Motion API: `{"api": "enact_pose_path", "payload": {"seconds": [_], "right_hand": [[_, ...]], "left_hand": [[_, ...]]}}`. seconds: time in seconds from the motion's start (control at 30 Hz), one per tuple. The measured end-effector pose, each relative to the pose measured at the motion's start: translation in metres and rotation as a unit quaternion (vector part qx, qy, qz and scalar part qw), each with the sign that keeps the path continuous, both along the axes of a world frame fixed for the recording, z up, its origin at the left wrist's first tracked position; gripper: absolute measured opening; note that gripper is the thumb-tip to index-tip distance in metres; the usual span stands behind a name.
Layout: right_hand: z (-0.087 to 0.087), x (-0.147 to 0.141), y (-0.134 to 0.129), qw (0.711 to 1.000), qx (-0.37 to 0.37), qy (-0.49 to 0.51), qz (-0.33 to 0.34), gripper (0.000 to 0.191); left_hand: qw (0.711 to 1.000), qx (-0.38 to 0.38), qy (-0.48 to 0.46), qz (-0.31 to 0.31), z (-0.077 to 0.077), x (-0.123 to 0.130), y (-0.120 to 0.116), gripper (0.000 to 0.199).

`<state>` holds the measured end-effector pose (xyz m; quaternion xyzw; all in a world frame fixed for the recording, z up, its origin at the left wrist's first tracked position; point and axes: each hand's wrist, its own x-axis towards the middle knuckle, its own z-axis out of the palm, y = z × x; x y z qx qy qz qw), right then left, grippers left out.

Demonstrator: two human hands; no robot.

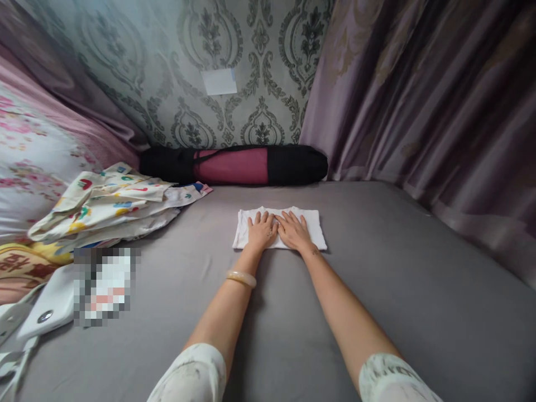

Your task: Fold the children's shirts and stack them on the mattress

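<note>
A white folded cloth [314,226] lies flat on the grey sheet [285,312], in the middle of the view. Pressed flat on its left half is my left hand [262,230], fingers spread and pointing away from me. My right hand [294,230] rests palm down just beside it, its fingers also apart. The two hands are close together at the centre of the cloth. Neither one grips anything. A pale bangle [242,278] circles my left forearm.
A black and pink rolled bag [230,166] lies along the patterned wall. Patterned fabric [121,201] is heaped at the left, with a white device [52,301] and cables nearer me. Purple curtains [377,95] hang at the right. Part of the left side is pixelated.
</note>
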<state>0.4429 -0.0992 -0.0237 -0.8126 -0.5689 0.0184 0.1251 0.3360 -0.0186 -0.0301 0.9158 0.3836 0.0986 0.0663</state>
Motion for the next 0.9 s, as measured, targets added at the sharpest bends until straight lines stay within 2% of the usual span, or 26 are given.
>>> {"api": "enact_pose_path", "payload": {"seconds": [0.17,0.33,0.53,0.63,0.9], "right_hand": [[0.004,0.001,-0.001,1.000,0.009,-0.005,0.012,0.051],[0.015,-0.010,0.002,0.999,0.040,-0.025,0.028,0.052],[0.005,-0.020,0.006,0.999,0.000,-0.018,0.026,0.053],[0.000,-0.020,0.006,1.000,-0.003,-0.022,0.020,0.054],[0.005,-0.017,0.005,0.999,-0.008,-0.019,0.027,0.054]], "left_hand": [[1.000,0.016,-0.004,-0.005,0.007,-0.002,-0.002,0.053],[0.998,0.049,-0.027,0.033,0.018,-0.004,-0.006,0.051],[0.999,0.005,0.005,0.038,0.006,-0.008,-0.003,0.053],[0.999,0.010,-0.001,0.037,0.000,-0.009,-0.001,0.054],[0.999,0.019,0.003,0.038,0.004,-0.009,-0.003,0.054]]}}
